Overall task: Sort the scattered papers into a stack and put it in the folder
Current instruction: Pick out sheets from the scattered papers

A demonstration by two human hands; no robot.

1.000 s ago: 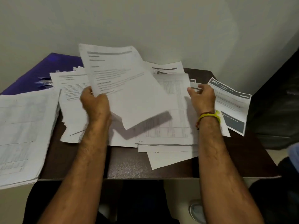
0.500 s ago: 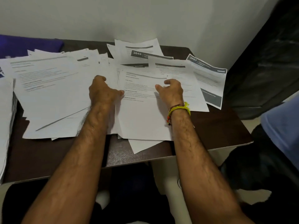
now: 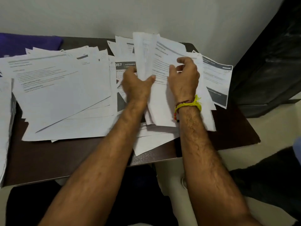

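Observation:
White printed papers lie scattered over a dark brown table (image 3: 65,157). A fanned pile (image 3: 61,95) covers the left half. My left hand (image 3: 136,85) grips a bundle of sheets (image 3: 146,53) that is lifted and bent upward at the table's middle right. My right hand (image 3: 185,77) sits just right of it with curled fingers on the bundle's top printed sheet. A sheet with dark bands (image 3: 218,79) lies at the far right. A purple folder (image 3: 29,43) shows at the back left, partly under papers.
A separate thick paper stack (image 3: 4,121) overhangs the left edge. A white wall runs behind the table. A dark object (image 3: 268,62) stands to the right. A person's clothed legs (image 3: 276,173) show at lower right.
Both hands have lifted a bundle of sheets off the right-hand pile, baring a sheet with a dark "ENTRANCE" header. One second ago my left hand held a sheet raised at the left.

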